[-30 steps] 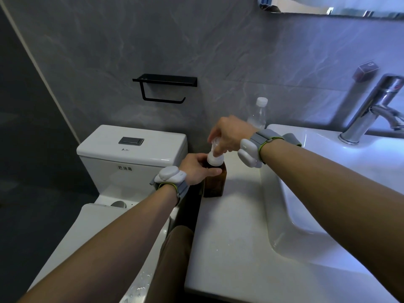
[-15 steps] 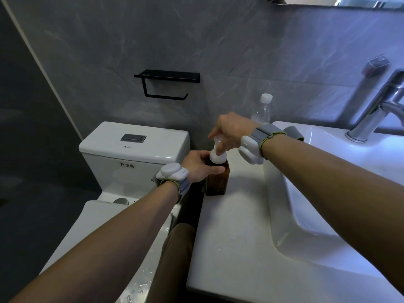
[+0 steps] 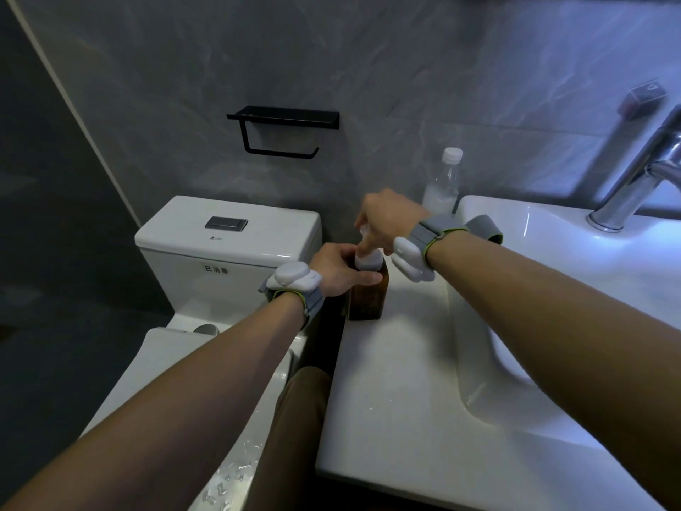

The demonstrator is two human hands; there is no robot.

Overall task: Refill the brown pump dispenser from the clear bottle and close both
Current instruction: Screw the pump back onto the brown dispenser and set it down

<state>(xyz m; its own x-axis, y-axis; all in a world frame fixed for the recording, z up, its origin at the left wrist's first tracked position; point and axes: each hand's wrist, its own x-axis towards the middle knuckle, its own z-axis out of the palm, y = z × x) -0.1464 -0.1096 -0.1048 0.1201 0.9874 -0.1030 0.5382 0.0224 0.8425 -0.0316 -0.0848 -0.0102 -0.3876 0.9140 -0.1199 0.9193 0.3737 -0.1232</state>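
Comparing with a second ago: almost nothing has moved at the brown pump dispenser [image 3: 368, 295]. It stands where it did, upright at the left edge of the counter [image 3: 405, 381], and both hands are on it as before. The left hand [image 3: 341, 269] stays wrapped round its shoulder, fingers clamped on the bottle. The right hand [image 3: 385, 223] stays on top, fingertips pinched on the white pump head [image 3: 368, 259]. Wrist angle looks slightly changed, view has also shifted, so can't separate the two. Whether the head is turning on or off, can't tell.

My read: pump-head threading step. The clear bottle [image 3: 444, 186] stands behind and right of the dispenser, against the wall, white cap on, pale liquid showing only in its lower part. Capped bottle plus a hand on the pump suggests the pour may be done and this is the closing twist, but it could equally be the opening one.

Edges and room:
- Left of dispenser: counter edge right there, then a dark gap down to the toilet [image 3: 228, 245]. Worst direction for a slip.
- Right of dispenser: short flat strip, then the basin [image 3: 552, 260] rim. Right forearm crosses above it.
- In front of dispenser: open flat counter, best spot to shift it.
- Behind: wall close, bottle near but apart.
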